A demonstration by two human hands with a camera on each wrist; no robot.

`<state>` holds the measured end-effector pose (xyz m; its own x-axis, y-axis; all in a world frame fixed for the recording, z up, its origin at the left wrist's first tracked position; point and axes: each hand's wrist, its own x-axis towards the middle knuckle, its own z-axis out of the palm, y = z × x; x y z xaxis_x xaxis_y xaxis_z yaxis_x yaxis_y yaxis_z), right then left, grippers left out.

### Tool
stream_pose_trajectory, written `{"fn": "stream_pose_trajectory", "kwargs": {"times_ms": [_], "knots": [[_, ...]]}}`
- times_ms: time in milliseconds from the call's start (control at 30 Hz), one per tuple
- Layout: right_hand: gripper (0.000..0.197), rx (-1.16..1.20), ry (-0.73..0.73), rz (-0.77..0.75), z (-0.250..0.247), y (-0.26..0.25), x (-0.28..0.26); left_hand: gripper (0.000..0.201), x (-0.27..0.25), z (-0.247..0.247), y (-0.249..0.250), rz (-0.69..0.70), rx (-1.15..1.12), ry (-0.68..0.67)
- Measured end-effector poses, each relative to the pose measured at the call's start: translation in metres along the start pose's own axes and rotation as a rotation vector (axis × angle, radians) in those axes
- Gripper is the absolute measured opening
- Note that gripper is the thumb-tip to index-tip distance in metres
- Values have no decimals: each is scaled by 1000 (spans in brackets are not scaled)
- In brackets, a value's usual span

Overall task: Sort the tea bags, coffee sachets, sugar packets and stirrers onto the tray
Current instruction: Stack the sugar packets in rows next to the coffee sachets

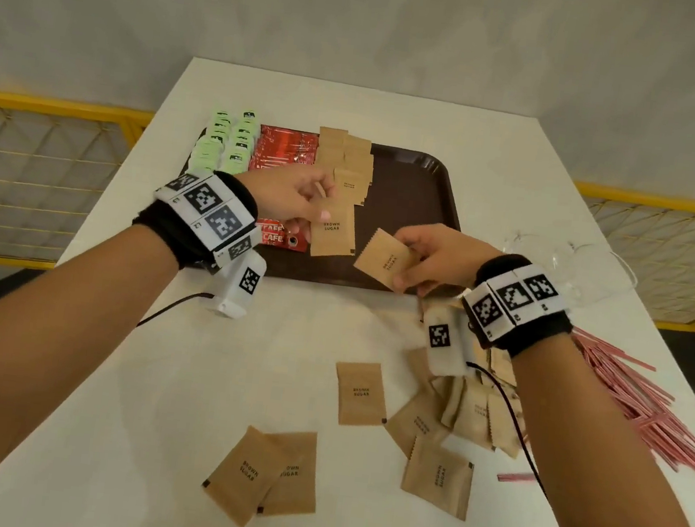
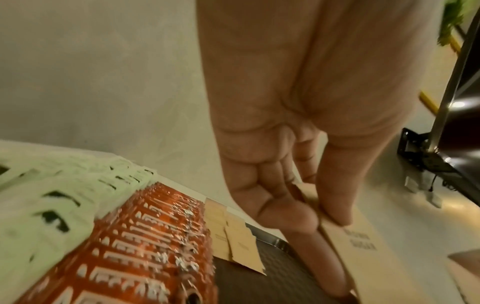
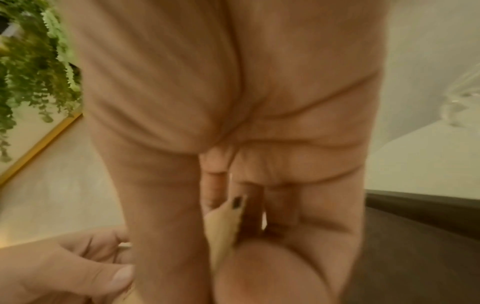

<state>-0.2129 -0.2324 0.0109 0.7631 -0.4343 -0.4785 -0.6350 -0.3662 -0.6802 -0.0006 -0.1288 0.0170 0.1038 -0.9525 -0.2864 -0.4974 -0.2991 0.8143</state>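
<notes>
A dark brown tray (image 1: 411, 192) lies on the white table. Green tea bags (image 1: 225, 139) fill its left side, red coffee sachets (image 1: 285, 152) come beside them, then brown sugar packets (image 1: 347, 158). Over the tray my left hand (image 1: 300, 205) pinches a brown sugar packet (image 1: 332, 228) between thumb and fingers; the left wrist view shows that packet (image 2: 361, 240) under the thumb. At the tray's near edge my right hand (image 1: 428, 264) pinches another brown sugar packet (image 1: 383, 259), whose edge (image 3: 223, 226) shows in the right wrist view. Pink stirrers (image 1: 635, 399) lie on the table at the right.
Several loose sugar packets (image 1: 360, 394) lie on the near half of the table, with a heap (image 1: 472, 405) under my right wrist. A clear plastic bag (image 1: 573, 264) sits right of the tray. A yellow mesh railing (image 1: 34, 163) runs behind the table.
</notes>
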Motion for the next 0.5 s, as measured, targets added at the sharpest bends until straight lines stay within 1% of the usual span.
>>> {"fn": "stream_pose_trajectory", "kwargs": {"times_ms": [100,233,300,333,400,500], "knots": [[33,15,60,-7,-15,-8,18,16,16,-18,1,-27,36,40],[16,60,47,-25,-30,-10,44,13,38,-37,2,-55,50,92],[13,140,22,-9,-38,-10,57,10,49,-42,1,-64,52,111],[13,185,2,-3,-42,-11,63,9,55,-43,1,-71,55,114],[17,240,-12,12,-48,-14,77,14,67,-42,0,-82,77,111],[27,201,47,42,-56,-20,102,16,89,-41,-4,-93,120,104]]}}
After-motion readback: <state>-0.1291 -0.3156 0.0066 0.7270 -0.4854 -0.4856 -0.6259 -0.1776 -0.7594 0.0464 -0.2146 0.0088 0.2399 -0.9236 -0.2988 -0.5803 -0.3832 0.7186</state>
